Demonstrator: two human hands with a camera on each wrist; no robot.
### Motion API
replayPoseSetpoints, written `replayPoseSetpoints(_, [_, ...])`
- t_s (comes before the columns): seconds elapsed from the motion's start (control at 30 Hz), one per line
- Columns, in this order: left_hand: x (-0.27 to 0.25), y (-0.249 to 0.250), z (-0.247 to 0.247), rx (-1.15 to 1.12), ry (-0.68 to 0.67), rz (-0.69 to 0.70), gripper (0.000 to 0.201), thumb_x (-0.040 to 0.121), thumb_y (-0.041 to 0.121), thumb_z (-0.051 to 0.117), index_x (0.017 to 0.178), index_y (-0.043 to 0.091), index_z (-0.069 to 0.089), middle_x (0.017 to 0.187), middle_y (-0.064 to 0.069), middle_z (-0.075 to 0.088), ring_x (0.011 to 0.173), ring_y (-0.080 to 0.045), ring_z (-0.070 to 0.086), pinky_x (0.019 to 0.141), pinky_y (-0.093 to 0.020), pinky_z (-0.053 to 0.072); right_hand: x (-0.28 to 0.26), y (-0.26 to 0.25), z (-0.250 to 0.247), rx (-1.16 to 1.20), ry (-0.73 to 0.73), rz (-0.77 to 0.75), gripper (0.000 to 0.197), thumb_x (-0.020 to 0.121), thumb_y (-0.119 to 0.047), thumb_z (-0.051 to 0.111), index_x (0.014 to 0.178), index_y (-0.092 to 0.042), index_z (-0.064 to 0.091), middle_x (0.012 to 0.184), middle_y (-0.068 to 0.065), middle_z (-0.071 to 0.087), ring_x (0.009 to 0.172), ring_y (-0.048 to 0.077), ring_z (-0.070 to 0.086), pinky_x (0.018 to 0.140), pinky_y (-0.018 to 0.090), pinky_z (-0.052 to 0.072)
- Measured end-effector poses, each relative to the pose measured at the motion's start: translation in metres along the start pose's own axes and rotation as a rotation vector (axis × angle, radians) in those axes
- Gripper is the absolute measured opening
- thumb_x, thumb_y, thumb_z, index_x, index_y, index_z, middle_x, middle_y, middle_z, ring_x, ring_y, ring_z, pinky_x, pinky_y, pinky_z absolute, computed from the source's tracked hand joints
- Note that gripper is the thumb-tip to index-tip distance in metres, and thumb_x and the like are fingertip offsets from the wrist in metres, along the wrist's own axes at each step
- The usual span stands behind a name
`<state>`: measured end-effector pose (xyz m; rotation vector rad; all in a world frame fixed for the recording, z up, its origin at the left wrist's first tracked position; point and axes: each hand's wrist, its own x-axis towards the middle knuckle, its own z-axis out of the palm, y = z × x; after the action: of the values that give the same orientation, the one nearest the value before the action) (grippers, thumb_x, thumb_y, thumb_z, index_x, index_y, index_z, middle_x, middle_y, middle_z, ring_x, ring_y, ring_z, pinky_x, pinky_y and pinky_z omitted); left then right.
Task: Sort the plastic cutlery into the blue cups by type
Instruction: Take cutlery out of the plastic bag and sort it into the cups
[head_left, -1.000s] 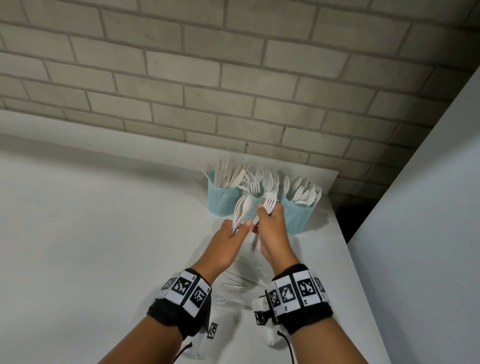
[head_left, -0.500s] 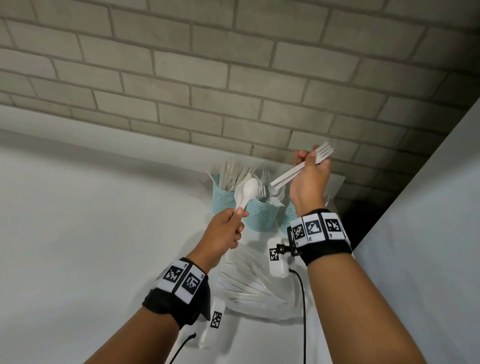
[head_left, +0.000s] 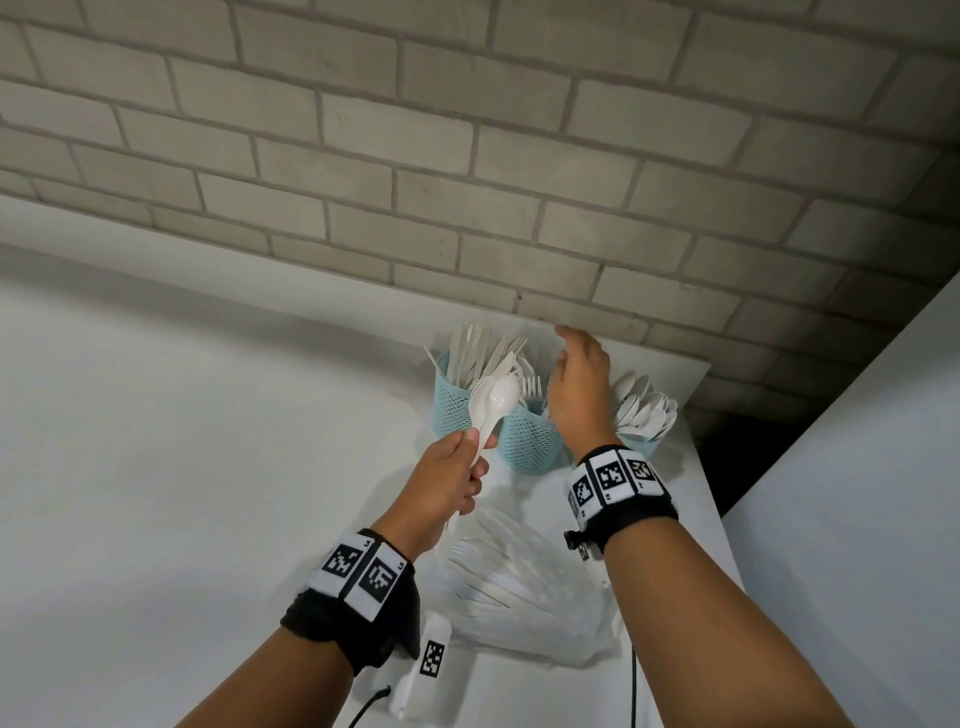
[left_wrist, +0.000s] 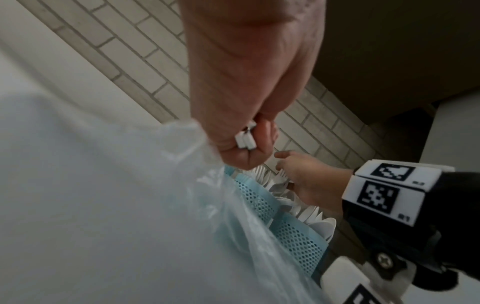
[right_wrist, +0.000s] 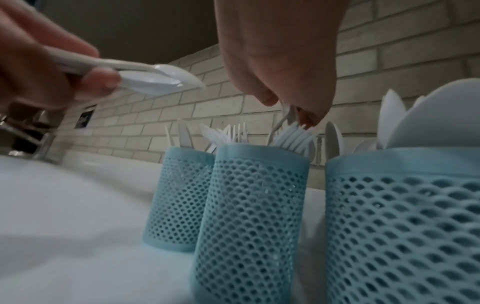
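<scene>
Three blue mesh cups stand at the back of the white counter: the left cup (head_left: 451, 410) (right_wrist: 179, 197) holds knives, the middle cup (head_left: 527, 441) (right_wrist: 249, 216) forks, the right cup (head_left: 644, 441) (right_wrist: 405, 226) spoons. My left hand (head_left: 475, 452) (left_wrist: 241, 148) grips the handles of white spoons (head_left: 496, 402) (right_wrist: 161, 80), bowls up, in front of the left cup. My right hand (head_left: 566, 348) (right_wrist: 288, 111) hangs over the middle cup, fingers pointing down. Its fingertips touch the tops of the forks (right_wrist: 293, 135) standing there.
A clear plastic bag (head_left: 519, 582) (left_wrist: 182, 205) with more white cutlery lies on the counter between my wrists. The counter's right edge (head_left: 711, 499) runs just beyond the spoon cup, with a white panel (head_left: 857, 519) past it. A brick wall stands behind. A metal faucet (right_wrist: 33, 139) is off to the left.
My right hand came down from its raised position and now hangs over the middle cup; the forks it held up are no longer raised. The left hand keeps hold of the spoons.
</scene>
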<state>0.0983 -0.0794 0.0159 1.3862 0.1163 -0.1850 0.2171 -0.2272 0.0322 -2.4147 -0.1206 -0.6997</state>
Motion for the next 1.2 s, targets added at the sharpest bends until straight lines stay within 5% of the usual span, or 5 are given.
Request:
replayPoseSetpoints(0.23, [0.002, -0.003, -0.002, 0.050, -0.003, 0.054, 0.021, 0.100, 0.023, 0.038, 0.095, 0.014, 0.057, 0.072, 0.001, 0.049, 0.057, -0.009, 0.040, 0.050, -0.017, 0.034, -0.007, -0.005, -0.006, -0.341, -0.322, -0.057, 0.041, 0.102, -0.030, 0.027, 0.133, -0.017, 0.050, 0.156, 0.002, 0.023, 0.145, 0.021, 0.010, 0.115, 0.041, 0.010])
replayPoseSetpoints(0.4, [-0.002, -0.001, -0.001, 0.017, 0.000, 0.076, 0.017, 0.098, 0.022, 0.046, 0.101, 0.013, 0.059, 0.076, 0.002, 0.064, 0.058, -0.006, 0.053, 0.054, -0.018, 0.041, -0.028, -0.031, -0.027, 0.171, -0.064, -0.038, 0.036, 0.093, -0.039, 0.053, 0.121, -0.018, 0.058, 0.128, 0.002, 0.048, 0.114, 0.017, 0.044, 0.095, 0.030, 0.036])
replayPoseSetpoints(0.53, [-0.006, -0.001, 0.002, 0.004, 0.013, 0.081, 0.015, 0.096, 0.021, 0.049, 0.103, 0.014, 0.060, 0.078, 0.004, 0.066, 0.059, -0.005, 0.053, 0.056, -0.017, 0.043, -0.053, -0.044, -0.035, 0.208, -0.246, 0.047, 0.047, 0.087, -0.047, 0.058, 0.125, -0.020, 0.052, 0.114, -0.003, 0.043, 0.098, 0.009, 0.047, 0.083, 0.026, 0.042])
replayPoseSetpoints(0.93, [-0.013, 0.000, 0.008, -0.101, -0.087, -0.041, 0.027, 0.101, 0.027, 0.036, 0.107, 0.009, 0.055, 0.058, 0.005, 0.038, 0.042, -0.004, 0.029, 0.040, -0.014, 0.025, -0.077, -0.045, -0.034, 1.024, -0.440, 0.394, 0.024, 0.099, -0.026, 0.041, 0.118, -0.021, 0.055, 0.099, 0.018, 0.058, 0.083, 0.014, 0.061, 0.066, 0.023, 0.056])
replayPoseSetpoints(1.2, [-0.017, 0.000, 0.012, 0.045, -0.065, 0.025, 0.033, 0.101, 0.029, 0.036, 0.108, 0.008, 0.061, 0.075, -0.001, 0.056, 0.051, -0.008, 0.048, 0.047, -0.017, 0.040, -0.081, -0.042, -0.031, 0.922, -0.381, 0.378, 0.014, 0.090, -0.008, 0.059, 0.103, -0.013, 0.059, 0.093, 0.008, 0.063, 0.076, 0.013, 0.062, 0.060, 0.017, 0.051])
